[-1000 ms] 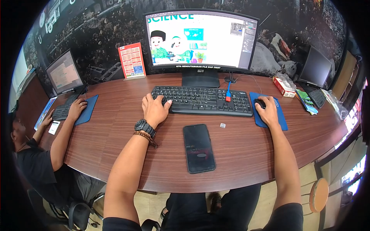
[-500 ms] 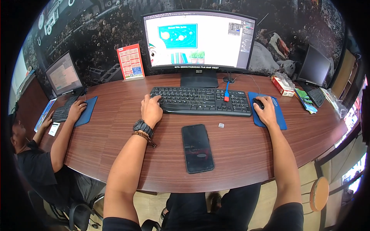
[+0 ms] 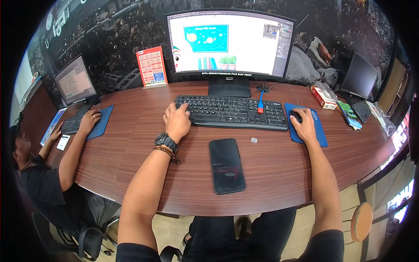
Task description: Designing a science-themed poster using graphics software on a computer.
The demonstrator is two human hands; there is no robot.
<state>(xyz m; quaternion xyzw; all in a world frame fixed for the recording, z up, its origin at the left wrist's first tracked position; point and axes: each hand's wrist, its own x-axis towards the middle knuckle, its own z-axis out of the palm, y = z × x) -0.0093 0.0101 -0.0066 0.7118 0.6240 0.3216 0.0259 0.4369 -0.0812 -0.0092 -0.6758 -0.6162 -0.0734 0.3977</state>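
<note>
In the middle of the frame, the keyboard [image 3: 227, 112] lies on the desk [image 3: 190, 185] just in front of the monitor [image 3: 224, 43], probably so that the screen stays easy to see above it. The left hand [image 3: 177, 121] rests at its left end, fingers a little apart and bent over the keys; this seems suitable for short presses, though I cannot tell if a key is down. Right of centre, the right hand [image 3: 306, 125] is curved around the mouse [image 3: 296, 116], which sits on a blue mouse pad [image 3: 321, 136] beside the keyboard, so little reaching is needed. The phone [image 3: 227, 166] lies flat in the lower middle, apart from both hands, perhaps not to hinder them.
</note>
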